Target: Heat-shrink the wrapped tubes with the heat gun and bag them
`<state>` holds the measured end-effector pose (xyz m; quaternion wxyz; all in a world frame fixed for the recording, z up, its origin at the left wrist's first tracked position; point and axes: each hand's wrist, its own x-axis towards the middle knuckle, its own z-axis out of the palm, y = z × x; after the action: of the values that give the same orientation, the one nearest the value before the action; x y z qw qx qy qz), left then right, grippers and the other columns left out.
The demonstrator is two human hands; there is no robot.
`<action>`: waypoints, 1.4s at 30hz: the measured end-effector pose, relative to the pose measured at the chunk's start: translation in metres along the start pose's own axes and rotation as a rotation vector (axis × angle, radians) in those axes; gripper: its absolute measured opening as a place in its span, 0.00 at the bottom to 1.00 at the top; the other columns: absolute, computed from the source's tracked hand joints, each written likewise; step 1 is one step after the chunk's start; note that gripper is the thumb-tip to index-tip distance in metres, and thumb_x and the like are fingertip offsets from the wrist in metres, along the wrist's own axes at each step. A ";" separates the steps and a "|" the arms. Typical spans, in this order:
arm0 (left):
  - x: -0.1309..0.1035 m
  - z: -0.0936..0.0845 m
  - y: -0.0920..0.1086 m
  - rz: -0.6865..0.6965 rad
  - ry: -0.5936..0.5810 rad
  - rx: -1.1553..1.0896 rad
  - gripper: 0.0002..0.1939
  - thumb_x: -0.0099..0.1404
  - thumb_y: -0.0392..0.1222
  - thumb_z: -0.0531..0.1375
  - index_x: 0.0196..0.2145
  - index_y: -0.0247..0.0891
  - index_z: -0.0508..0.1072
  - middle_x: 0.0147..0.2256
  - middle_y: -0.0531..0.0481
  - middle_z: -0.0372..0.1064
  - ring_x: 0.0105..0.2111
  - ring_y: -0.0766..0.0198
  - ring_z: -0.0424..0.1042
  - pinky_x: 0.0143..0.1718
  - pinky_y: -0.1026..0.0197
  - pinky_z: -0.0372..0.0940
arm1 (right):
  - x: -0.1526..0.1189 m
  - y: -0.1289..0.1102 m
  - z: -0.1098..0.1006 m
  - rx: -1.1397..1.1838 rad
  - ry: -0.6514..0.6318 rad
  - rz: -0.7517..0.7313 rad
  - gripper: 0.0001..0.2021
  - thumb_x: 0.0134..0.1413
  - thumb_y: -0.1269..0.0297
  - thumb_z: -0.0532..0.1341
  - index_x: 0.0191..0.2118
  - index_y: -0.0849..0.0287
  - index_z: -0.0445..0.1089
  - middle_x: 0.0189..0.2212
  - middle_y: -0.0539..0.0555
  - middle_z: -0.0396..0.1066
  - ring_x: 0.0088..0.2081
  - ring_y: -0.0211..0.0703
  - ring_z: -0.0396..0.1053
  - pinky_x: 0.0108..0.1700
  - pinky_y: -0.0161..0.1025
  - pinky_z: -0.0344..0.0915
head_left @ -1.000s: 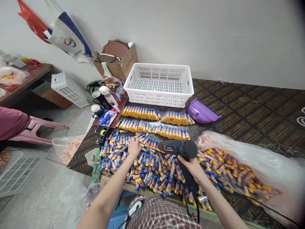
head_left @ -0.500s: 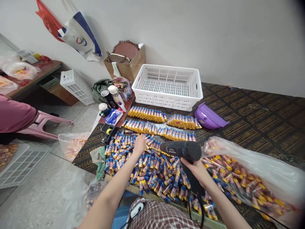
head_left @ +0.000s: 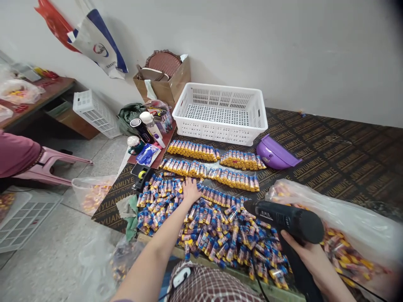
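My right hand (head_left: 310,253) is wrapped round the handle of a black hair dryer (head_left: 285,219). Its nozzle points left, over the right end of a row of small tubes (head_left: 220,197) with blue and yellow ends. My left hand (head_left: 191,191) lies with its fingers spread on the left part of that row. In front of the row, a loose heap of the same tubes (head_left: 208,230) covers the near part of the table. Behind it, neat stacked rows of tubes (head_left: 185,167) stand side by side.
A white plastic crate (head_left: 220,133) stands at the back, with a purple basin (head_left: 277,155) beside it. Clear bags of tubes (head_left: 346,214) lie on the right. Bottles (head_left: 151,123) and a tape dispenser (head_left: 143,178) are on the left. A person sits on a pink stool (head_left: 52,161).
My right hand has swung the hair dryer to the right, away from my left hand. My left hand's fingers have spread out over the row.
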<state>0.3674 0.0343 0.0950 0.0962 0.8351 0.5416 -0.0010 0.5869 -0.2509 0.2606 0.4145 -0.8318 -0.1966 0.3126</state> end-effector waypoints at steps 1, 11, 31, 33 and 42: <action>0.000 -0.001 -0.002 0.006 -0.018 -0.003 0.29 0.49 0.51 0.61 0.46 0.36 0.59 0.49 0.37 0.56 0.52 0.47 0.54 0.51 0.48 0.47 | 0.002 -0.003 0.007 0.033 -0.009 0.012 0.17 0.34 0.51 0.65 0.31 0.57 0.72 0.28 0.56 0.75 0.32 0.53 0.71 0.35 0.45 0.69; 0.003 -0.023 -0.053 0.016 0.085 -0.152 0.17 0.54 0.39 0.58 0.43 0.40 0.64 0.43 0.45 0.61 0.46 0.57 0.61 0.45 0.57 0.56 | 0.032 -0.049 0.112 0.313 -0.435 0.057 0.18 0.40 0.49 0.64 0.28 0.60 0.68 0.21 0.52 0.71 0.20 0.40 0.66 0.20 0.35 0.61; -0.058 -0.020 -0.089 0.013 0.338 -0.334 0.19 0.57 0.40 0.52 0.46 0.33 0.66 0.45 0.41 0.65 0.48 0.55 0.62 0.50 0.53 0.57 | 0.016 -0.022 0.047 0.141 -0.332 -0.091 0.19 0.41 0.51 0.63 0.34 0.61 0.67 0.26 0.52 0.71 0.21 0.39 0.65 0.23 0.37 0.62; -0.081 -0.015 -0.080 -0.042 0.374 -0.295 0.17 0.57 0.41 0.51 0.44 0.34 0.68 0.44 0.42 0.66 0.47 0.55 0.63 0.50 0.53 0.58 | 0.019 -0.006 0.016 0.161 -0.324 -0.039 0.19 0.41 0.50 0.63 0.35 0.60 0.66 0.25 0.52 0.71 0.21 0.40 0.66 0.23 0.37 0.62; -0.213 0.023 -0.012 -0.248 0.399 -0.237 0.16 0.57 0.44 0.50 0.39 0.37 0.70 0.41 0.43 0.68 0.44 0.53 0.65 0.48 0.52 0.59 | 0.044 0.071 -0.100 0.246 -0.293 0.019 0.19 0.39 0.48 0.64 0.33 0.58 0.68 0.23 0.53 0.73 0.24 0.45 0.69 0.25 0.40 0.65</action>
<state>0.2706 -0.1575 0.0926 0.0836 0.7288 0.6445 0.2154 0.6918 -0.3228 0.2337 0.4769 -0.7223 -0.2074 0.4559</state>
